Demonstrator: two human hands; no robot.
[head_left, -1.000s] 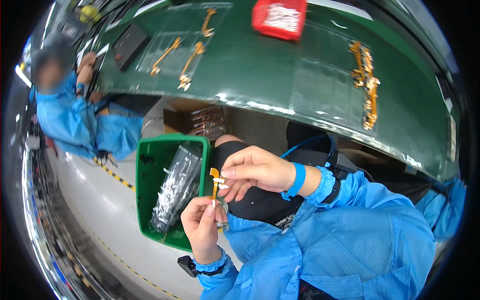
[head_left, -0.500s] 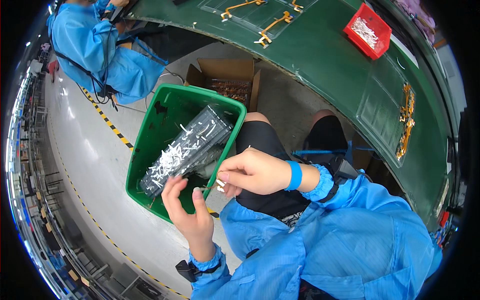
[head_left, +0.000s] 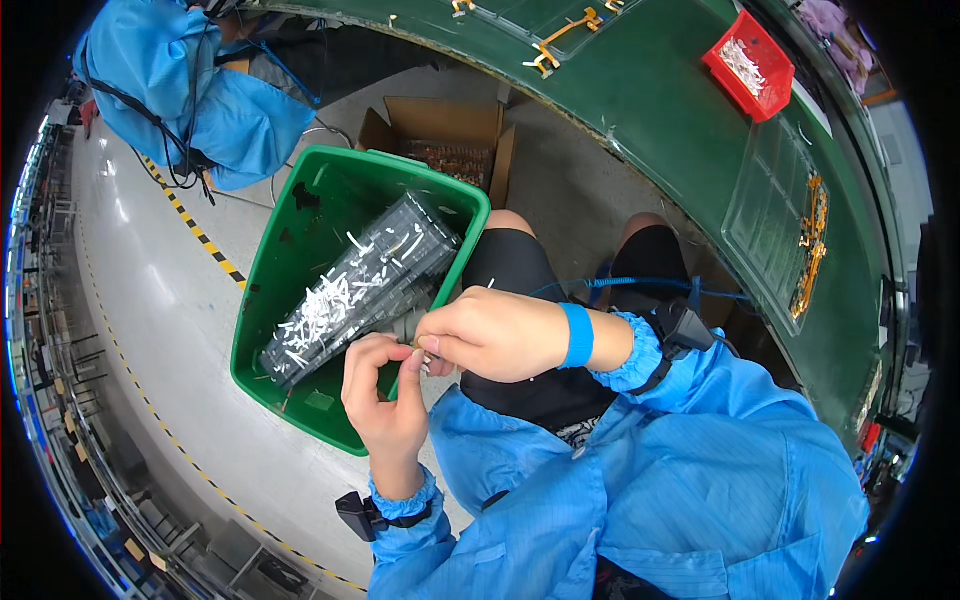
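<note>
My right hand (head_left: 500, 335) is closed in a pinch round a small white-tipped piece (head_left: 427, 364), mostly covered by the fingers. My left hand (head_left: 385, 395) meets it fingertip to fingertip, thumb and forefinger pressed together; what they grip is hidden. Just beyond both hands stands a green bin (head_left: 468, 196). Inside it, black plastic trays (head_left: 412, 222) lie at a slant, with many small white strips (head_left: 325, 312) scattered on top. A blue band (head_left: 578, 335) circles my right wrist.
A green worktable (head_left: 640, 120) curves along the far and right side. On it are a red box (head_left: 715, 68) of white pieces and a clear tray (head_left: 750, 225) beside orange flex cables (head_left: 815, 245). A cardboard box (head_left: 440, 118) stands behind the bin. At far left sits a person in blue (head_left: 200, 110).
My left hand's spread fingers have closed into a pinch and met my right fingertips. The right hand has shifted slightly left. The whole view has shifted a little.
</note>
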